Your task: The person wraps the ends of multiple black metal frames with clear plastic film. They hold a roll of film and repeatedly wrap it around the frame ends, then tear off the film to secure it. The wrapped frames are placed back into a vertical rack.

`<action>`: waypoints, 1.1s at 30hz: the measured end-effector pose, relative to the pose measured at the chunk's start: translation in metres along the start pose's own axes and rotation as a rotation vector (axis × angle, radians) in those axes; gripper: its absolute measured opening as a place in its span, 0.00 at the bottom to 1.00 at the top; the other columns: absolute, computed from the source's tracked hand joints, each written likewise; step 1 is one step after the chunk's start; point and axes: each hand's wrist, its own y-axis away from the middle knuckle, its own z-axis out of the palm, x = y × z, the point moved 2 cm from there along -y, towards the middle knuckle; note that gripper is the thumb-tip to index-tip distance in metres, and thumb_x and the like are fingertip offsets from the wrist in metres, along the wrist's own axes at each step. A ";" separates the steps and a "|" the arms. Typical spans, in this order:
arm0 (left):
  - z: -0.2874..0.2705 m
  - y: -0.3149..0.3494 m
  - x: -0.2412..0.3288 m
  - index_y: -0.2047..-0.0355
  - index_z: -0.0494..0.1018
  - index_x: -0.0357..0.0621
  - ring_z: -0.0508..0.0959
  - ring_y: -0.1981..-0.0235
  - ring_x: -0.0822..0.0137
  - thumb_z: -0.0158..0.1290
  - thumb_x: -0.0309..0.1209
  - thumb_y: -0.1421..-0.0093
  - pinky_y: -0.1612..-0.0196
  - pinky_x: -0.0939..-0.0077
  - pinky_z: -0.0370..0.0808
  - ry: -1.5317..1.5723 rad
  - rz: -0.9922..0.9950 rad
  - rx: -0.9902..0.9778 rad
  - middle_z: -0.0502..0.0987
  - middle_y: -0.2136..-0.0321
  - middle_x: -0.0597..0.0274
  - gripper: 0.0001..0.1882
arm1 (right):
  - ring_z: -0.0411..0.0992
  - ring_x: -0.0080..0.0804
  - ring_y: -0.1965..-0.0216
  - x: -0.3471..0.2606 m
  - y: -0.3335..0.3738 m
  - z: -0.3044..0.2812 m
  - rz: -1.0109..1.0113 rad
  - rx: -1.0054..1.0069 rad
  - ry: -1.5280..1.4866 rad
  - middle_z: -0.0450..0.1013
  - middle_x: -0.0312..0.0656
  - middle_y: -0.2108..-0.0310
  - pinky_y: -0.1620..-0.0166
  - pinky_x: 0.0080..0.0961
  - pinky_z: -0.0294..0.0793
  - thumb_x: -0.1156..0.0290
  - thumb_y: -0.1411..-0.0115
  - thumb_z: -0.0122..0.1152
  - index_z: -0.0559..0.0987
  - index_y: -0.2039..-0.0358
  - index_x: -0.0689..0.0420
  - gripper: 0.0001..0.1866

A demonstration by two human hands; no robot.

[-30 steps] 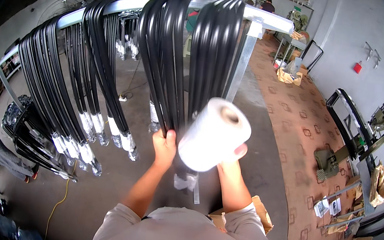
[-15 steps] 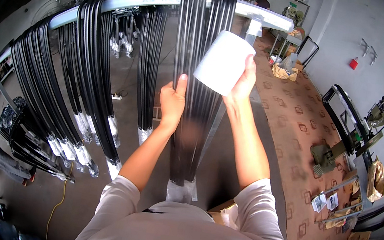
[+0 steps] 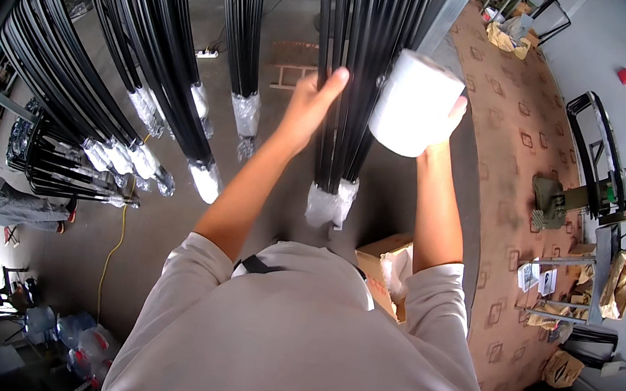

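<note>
A bundle of long black strips (image 3: 350,121) hangs in front of me, its lower ends wrapped in clear plastic (image 3: 330,204). My left hand (image 3: 310,112) is at the bundle's left side, closed on it with the thumb across the front strips; its other fingers are mostly hidden. To the right of the strips, my right hand (image 3: 446,126) grips a white roll of wrapping film (image 3: 415,104), held tilted close against the bundle. The palm and most fingers of that hand are behind the roll.
More black strip bundles (image 3: 161,57) with wrapped ends hang at the left. An open cardboard box (image 3: 380,272) stands below my right forearm. A yellow cord (image 3: 110,256) crosses the floor near another person (image 3: 8,195). Machines and a shelf (image 3: 567,261) line the right wall.
My view has tilted downward, so the top rail has left the picture. Both hands sit lower along the strips, and the white roll has turned to a different tilt.
</note>
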 end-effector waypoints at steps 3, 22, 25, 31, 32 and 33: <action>-0.007 0.021 -0.039 0.66 0.71 0.40 0.67 0.68 0.79 0.50 0.41 0.44 0.64 0.83 0.65 -0.012 -0.100 -0.043 0.70 0.71 0.71 0.16 | 0.71 0.41 0.61 0.018 0.032 -0.033 0.064 0.059 -0.084 0.71 0.48 0.60 0.57 0.37 0.72 0.45 0.56 0.58 0.69 0.55 0.64 0.37; -0.077 0.089 -0.235 0.59 0.61 0.41 0.68 0.64 0.71 0.57 0.28 0.50 0.59 0.75 0.67 -0.606 -0.330 -0.249 0.68 0.67 0.63 0.21 | 0.68 0.40 0.57 0.091 0.154 -0.053 0.352 0.559 0.084 0.69 0.46 0.58 0.51 0.33 0.65 0.50 0.57 0.58 0.66 0.52 0.63 0.36; -0.075 0.088 -0.222 0.63 0.61 0.41 0.68 0.65 0.73 0.56 0.27 0.50 0.60 0.76 0.67 -0.366 -0.394 -0.279 0.68 0.69 0.65 0.17 | 0.68 0.40 0.58 0.099 0.144 -0.055 0.370 0.556 0.091 0.69 0.47 0.58 0.52 0.33 0.66 0.48 0.57 0.58 0.66 0.53 0.64 0.37; -0.082 0.102 -0.194 0.66 0.64 0.41 0.70 0.61 0.74 0.57 0.24 0.51 0.59 0.78 0.68 -0.184 -0.562 -0.280 0.70 0.67 0.64 0.14 | 0.69 0.39 0.59 0.106 0.142 -0.047 0.356 0.504 0.113 0.71 0.46 0.60 0.53 0.33 0.67 0.49 0.59 0.60 0.68 0.54 0.63 0.37; -0.083 0.108 -0.199 0.66 0.65 0.41 0.70 0.61 0.73 0.57 0.24 0.52 0.58 0.78 0.68 -0.152 -0.584 -0.281 0.71 0.67 0.64 0.14 | 0.70 0.39 0.60 0.108 0.144 -0.046 0.360 0.507 0.094 0.71 0.46 0.60 0.54 0.33 0.67 0.49 0.59 0.60 0.68 0.54 0.63 0.37; -0.083 0.111 -0.203 0.65 0.66 0.40 0.70 0.61 0.73 0.57 0.23 0.52 0.58 0.77 0.68 -0.122 -0.603 -0.282 0.71 0.67 0.64 0.14 | 0.70 0.39 0.60 0.109 0.146 -0.045 0.362 0.508 0.075 0.71 0.46 0.61 0.54 0.33 0.68 0.49 0.59 0.60 0.68 0.54 0.63 0.37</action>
